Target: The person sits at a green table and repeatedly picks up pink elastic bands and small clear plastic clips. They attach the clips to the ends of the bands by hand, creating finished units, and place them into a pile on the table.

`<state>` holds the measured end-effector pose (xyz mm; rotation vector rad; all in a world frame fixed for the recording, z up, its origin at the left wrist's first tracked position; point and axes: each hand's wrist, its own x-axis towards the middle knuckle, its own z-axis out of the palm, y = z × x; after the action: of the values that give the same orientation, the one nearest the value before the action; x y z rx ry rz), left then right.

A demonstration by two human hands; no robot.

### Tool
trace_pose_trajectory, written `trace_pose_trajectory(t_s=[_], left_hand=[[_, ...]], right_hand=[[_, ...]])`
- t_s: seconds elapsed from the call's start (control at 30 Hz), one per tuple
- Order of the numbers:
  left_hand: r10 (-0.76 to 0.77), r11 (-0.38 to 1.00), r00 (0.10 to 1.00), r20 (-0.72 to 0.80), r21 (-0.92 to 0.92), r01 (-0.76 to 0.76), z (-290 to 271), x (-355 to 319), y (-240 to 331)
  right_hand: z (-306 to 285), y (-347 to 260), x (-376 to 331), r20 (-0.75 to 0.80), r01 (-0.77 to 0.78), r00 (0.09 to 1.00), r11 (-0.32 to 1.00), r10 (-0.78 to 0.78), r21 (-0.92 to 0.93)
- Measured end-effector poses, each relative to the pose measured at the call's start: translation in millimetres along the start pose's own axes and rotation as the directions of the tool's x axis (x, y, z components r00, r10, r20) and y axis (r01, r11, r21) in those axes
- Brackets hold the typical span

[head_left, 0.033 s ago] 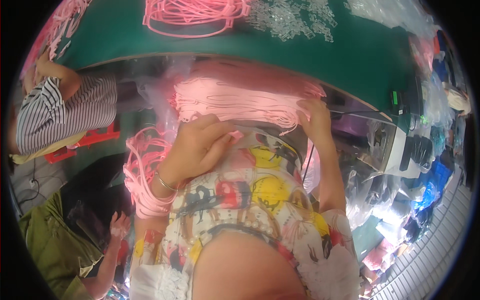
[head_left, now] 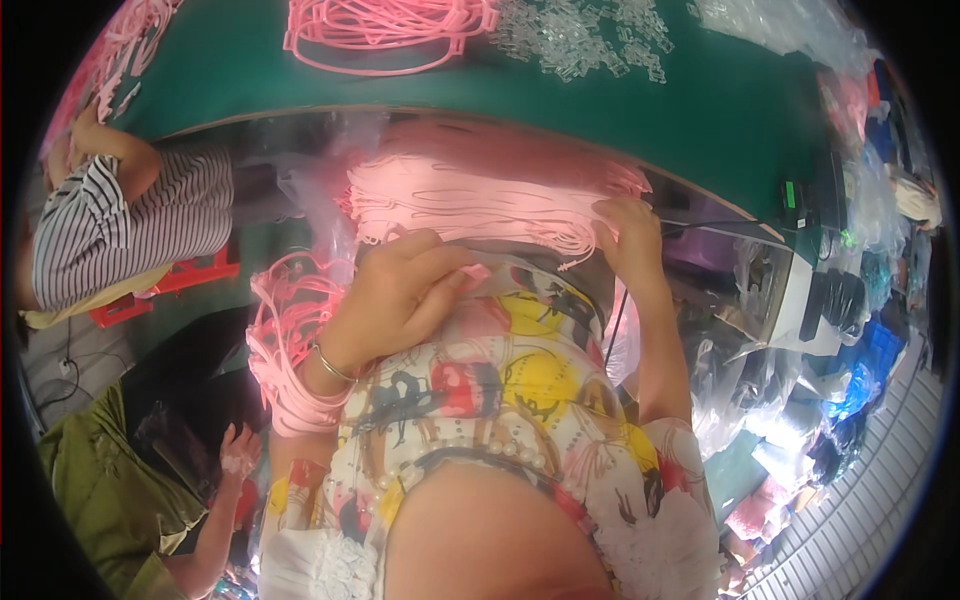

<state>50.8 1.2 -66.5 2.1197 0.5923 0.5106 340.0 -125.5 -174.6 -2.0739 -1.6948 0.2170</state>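
A thick bundle of pale pink straps [head_left: 470,195] lies in front of me, below the table's near edge. My left hand [head_left: 405,295] is closed in a pinch, with a small pink strap end [head_left: 474,274] showing between thumb and forefinger. Around my left forearm hang several looped pink straps [head_left: 285,345], just behind a bracelet [head_left: 330,365] on the wrist. At the bundle's right end, my right hand [head_left: 630,235] has its fingers bent over the straps. Its fingertips are partly hidden there.
Across the far side runs a green table [head_left: 640,130] bearing a heap of pink looped straps [head_left: 385,35] and many small clear plastic pieces [head_left: 580,40]. A person in a striped shirt [head_left: 130,220] works at left; another person's hand [head_left: 240,452] shows lower left. Plastic bags [head_left: 740,390] crowd the right.
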Motion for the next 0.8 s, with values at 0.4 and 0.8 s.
trace_pose_trajectory(t_s=[0.4,0.8], left_hand=[[0.038,0.995,0.989,0.144,-0.101,-0.023,17,11,3],[0.13,0.886,0.982,0.137,-0.46,-0.053,31,36,-7]], right_hand=[[-18,-14,9,-0.059,0.099,0.993,0.993,-0.103,-0.065],[-101,-103,52,0.369,-0.045,0.892,0.762,-0.26,0.646]])
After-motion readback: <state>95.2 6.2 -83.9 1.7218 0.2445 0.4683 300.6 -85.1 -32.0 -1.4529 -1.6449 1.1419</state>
